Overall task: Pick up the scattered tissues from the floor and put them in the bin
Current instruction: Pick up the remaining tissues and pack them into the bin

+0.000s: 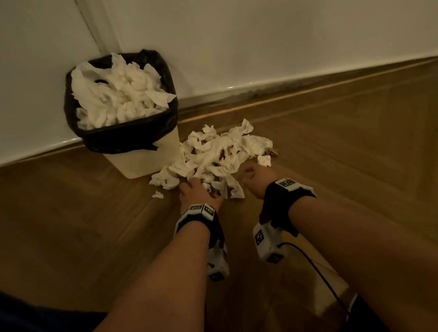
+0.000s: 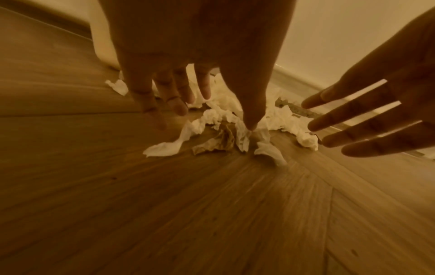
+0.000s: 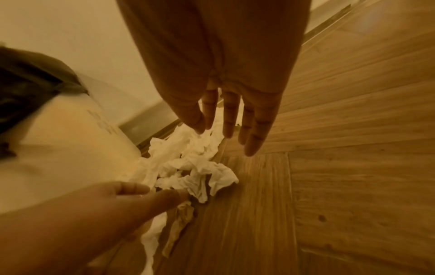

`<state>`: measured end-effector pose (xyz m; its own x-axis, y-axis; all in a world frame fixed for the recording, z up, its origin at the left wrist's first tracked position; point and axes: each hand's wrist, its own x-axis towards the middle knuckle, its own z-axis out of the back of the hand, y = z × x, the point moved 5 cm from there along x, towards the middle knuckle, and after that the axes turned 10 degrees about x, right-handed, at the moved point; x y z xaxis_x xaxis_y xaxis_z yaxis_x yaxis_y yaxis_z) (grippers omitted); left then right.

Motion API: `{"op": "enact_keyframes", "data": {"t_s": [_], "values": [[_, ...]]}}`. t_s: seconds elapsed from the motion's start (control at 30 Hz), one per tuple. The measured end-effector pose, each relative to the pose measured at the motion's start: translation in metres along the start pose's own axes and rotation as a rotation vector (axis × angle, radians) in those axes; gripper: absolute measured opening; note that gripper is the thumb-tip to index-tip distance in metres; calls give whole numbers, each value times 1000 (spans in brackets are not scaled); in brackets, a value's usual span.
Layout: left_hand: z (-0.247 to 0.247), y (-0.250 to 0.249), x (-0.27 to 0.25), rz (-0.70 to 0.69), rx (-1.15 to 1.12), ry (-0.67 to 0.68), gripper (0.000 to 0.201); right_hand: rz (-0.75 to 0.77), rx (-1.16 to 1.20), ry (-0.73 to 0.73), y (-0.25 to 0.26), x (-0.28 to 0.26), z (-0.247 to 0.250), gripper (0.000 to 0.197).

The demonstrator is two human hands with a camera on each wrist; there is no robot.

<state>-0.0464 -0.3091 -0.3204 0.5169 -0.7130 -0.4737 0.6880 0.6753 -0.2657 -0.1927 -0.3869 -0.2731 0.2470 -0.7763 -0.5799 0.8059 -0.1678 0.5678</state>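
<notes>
A heap of crumpled white tissues [image 1: 219, 154] lies on the wooden floor just right of the bin [image 1: 143, 159]. The bin is cream with a black liner [image 1: 123, 137] and is piled high with tissues [image 1: 117, 92]. My left hand [image 1: 194, 189] reaches into the near left edge of the heap with its fingers spread straight [image 2: 162, 104], holding nothing. My right hand [image 1: 253, 178] hovers at the heap's near right edge, fingers straight and apart [image 3: 230, 122], also empty. The tissues [image 2: 235, 126] [image 3: 188, 167] lie below and between both hands.
The bin stands in a corner against a white wall [image 1: 275, 17] with a skirting board [image 1: 312, 79]. Bare wooden floor [image 1: 380, 157] stretches right and left of the heap. A small tissue scrap [image 1: 157, 194] lies apart near my left hand. A cable [image 1: 320, 272] hangs from my right wrist.
</notes>
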Motion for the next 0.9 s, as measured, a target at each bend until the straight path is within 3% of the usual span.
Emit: {"op": "enact_keyframes", "data": {"t_s": [0.17,0.27,0.4,0.67,0.8,0.9], "values": [[-9,-2,11,-10,0,15,71,86,-238,-42,-3,20,-9,57],[-13,-5,14,-83,81,15,46,150,-304,-1,-1,27,-19,64],[-14,-1,16,-101,57,10,34,201,-351,76,7,32,-32,70],[-12,9,6,-69,-29,-45,23,303,-463,152,19,38,-54,50],[-10,12,4,-21,-115,-55,20,327,-523,135,16,40,-60,54],[-10,13,3,-26,-141,-48,20,325,-556,93,9,39,-64,44]]}}
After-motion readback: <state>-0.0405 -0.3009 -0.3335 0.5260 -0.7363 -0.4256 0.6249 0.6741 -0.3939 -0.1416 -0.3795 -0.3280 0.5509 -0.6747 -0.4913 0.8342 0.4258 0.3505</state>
